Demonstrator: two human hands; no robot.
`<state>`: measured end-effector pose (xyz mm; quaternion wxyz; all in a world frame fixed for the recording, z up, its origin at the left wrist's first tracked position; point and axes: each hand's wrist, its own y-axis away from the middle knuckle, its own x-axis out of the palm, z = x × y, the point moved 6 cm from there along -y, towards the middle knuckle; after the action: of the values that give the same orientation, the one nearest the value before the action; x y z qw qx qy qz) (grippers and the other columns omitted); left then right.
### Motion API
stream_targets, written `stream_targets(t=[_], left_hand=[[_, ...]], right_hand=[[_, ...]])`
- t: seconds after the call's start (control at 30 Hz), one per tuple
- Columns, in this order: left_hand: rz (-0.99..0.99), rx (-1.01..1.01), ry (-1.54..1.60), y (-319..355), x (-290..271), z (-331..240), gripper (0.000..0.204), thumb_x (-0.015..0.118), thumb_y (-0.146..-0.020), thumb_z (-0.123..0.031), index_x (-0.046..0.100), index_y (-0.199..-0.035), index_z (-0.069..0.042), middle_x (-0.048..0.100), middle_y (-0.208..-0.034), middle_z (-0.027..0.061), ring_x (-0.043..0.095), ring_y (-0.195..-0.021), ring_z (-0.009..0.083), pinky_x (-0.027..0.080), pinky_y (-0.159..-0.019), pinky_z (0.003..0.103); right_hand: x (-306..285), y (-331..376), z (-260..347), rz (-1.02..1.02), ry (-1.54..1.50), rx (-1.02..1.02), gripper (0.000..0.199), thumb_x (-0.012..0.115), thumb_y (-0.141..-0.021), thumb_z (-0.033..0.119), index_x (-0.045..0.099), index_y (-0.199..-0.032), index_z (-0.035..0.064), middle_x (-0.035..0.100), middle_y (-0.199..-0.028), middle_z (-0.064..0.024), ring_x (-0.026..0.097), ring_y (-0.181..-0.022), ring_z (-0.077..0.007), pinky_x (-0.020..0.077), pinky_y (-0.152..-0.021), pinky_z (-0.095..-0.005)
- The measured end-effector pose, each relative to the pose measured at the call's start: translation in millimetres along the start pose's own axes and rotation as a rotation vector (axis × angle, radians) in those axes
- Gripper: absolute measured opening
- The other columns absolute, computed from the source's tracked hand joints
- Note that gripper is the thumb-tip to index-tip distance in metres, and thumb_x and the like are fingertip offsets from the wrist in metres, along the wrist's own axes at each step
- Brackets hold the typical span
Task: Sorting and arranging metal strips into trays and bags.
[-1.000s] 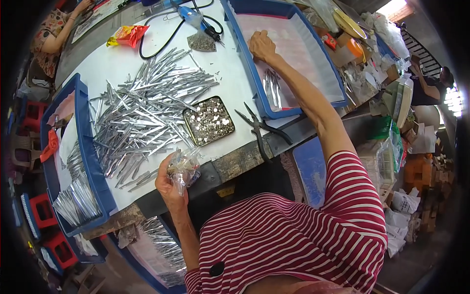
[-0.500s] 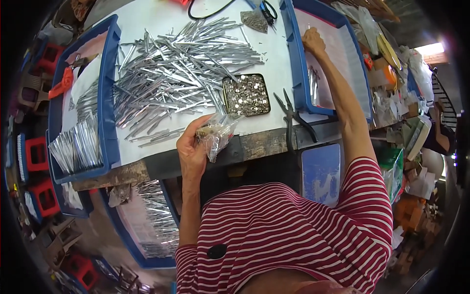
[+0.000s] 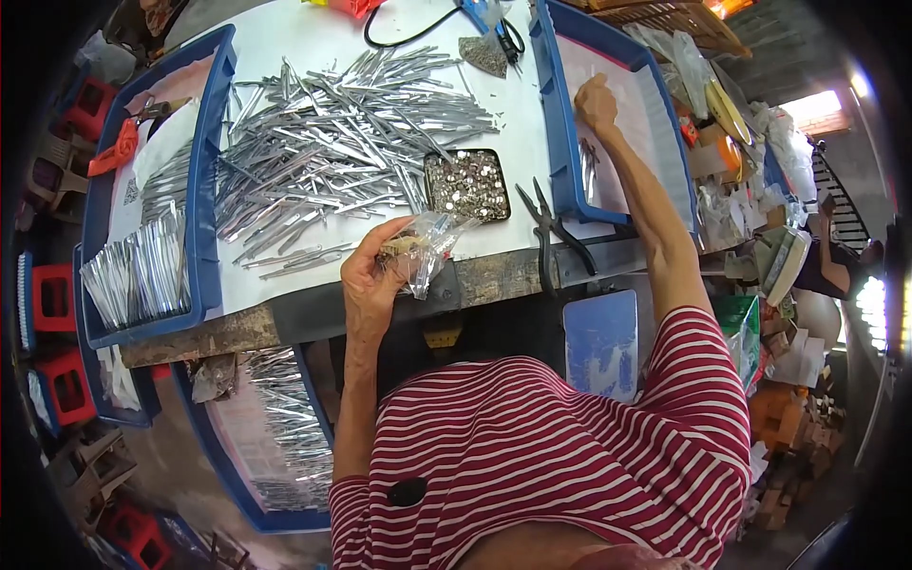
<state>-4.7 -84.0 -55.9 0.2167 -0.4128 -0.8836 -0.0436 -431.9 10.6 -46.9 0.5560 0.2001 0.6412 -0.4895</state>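
My left hand (image 3: pixel 369 275) grips a clear plastic bag (image 3: pixel 429 255) over the table's front edge. Brownish-yellow contents show inside it, too crumpled over to name. My right hand (image 3: pixel 596 103) is inside the blue tray (image 3: pixel 560 123) on the right, its fingers curled closed; whatever they hold is hidden. A few thin metal strips (image 3: pixel 589 171) lie in that tray, below my hand. Beyond the bag sits a black square dish (image 3: pixel 428 180) full of small shiny metal pieces. Black-handled pliers (image 3: pixel 551 228) lie between the dish and the tray.
A large heap of silvery metal strips (image 3: pixel 323 152) covers the table's left half. Another blue tray (image 3: pixel 204 190) at the left holds bundled strips and an orange-red object (image 3: pixel 116 150). A lower blue tray (image 3: pixel 249 503) holds more strips. A blue cable tool (image 3: pixel 480 17) lies at the back.
The view has shifted slightly. My right hand has come a little nearer within the right tray, still closed. The bag in my left hand has turned slightly, showing more of its contents.
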Motion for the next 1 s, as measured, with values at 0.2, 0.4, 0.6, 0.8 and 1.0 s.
stream_targets(t=[0.2,0.4,0.6,0.8,1.0], left_hand=[[-0.036,-0.008,-0.002,4,-7,-2,0.042,0.063,-0.074,-0.019,0.049,-0.107,0.003,0.055,-0.094,0.0070,0.051,-0.084,0.0116,0.040,-0.076,0.022],[0.003,-0.003,0.039,0,-1,6,0.044,0.063,-0.073,-0.021,0.049,-0.107,0.003,0.054,-0.097,0.0071,0.051,-0.087,0.0119,0.039,-0.078,0.023],[-0.021,-0.017,0.089,2,-3,9,0.040,0.062,-0.073,-0.013,0.048,-0.108,0.003,0.054,-0.098,0.0070,0.051,-0.087,0.0117,0.039,-0.079,0.023],[-0.077,-0.023,0.049,4,-11,10,0.036,0.053,-0.071,0.003,0.049,-0.107,0.003,0.054,-0.099,0.0073,0.051,-0.089,0.0120,0.038,-0.080,0.023],[-0.063,-0.013,-0.016,1,-10,13,0.036,0.052,-0.071,0.002,0.049,-0.107,0.003,0.054,-0.100,0.0087,0.052,-0.089,0.0133,0.039,-0.080,0.023]], right_hand=[[-96,-1,96,-0.173,-0.323,-0.410,0.017,0.044,-0.076,0.016,0.048,-0.069,0.0012,0.046,-0.062,-0.0164,0.051,-0.062,-0.0339,0.0409,-0.052,-0.0395],[-46,60,200,0.367,-0.343,-0.533,0.024,0.037,-0.080,0.016,0.041,-0.085,-0.0064,0.053,-0.066,-0.0218,0.052,-0.056,-0.0354,0.0419,-0.055,-0.0437],[-42,83,221,0.405,-0.370,-0.700,0.030,0.037,-0.084,0.027,0.045,-0.085,-0.0021,0.053,-0.070,-0.0218,0.053,-0.064,-0.0342,0.0425,-0.060,-0.0409],[-103,51,110,0.076,-0.611,-0.505,0.019,0.045,-0.079,0.014,0.056,-0.088,0.0007,0.058,-0.072,-0.0122,0.056,-0.062,-0.0178,0.0442,-0.059,-0.0278],[-37,42,-80,0.301,-0.147,-0.200,0.026,0.042,-0.076,0.024,0.057,-0.079,0.0029,0.056,-0.077,-0.0189,0.053,-0.073,-0.0330,0.0417,-0.067,-0.0389]])
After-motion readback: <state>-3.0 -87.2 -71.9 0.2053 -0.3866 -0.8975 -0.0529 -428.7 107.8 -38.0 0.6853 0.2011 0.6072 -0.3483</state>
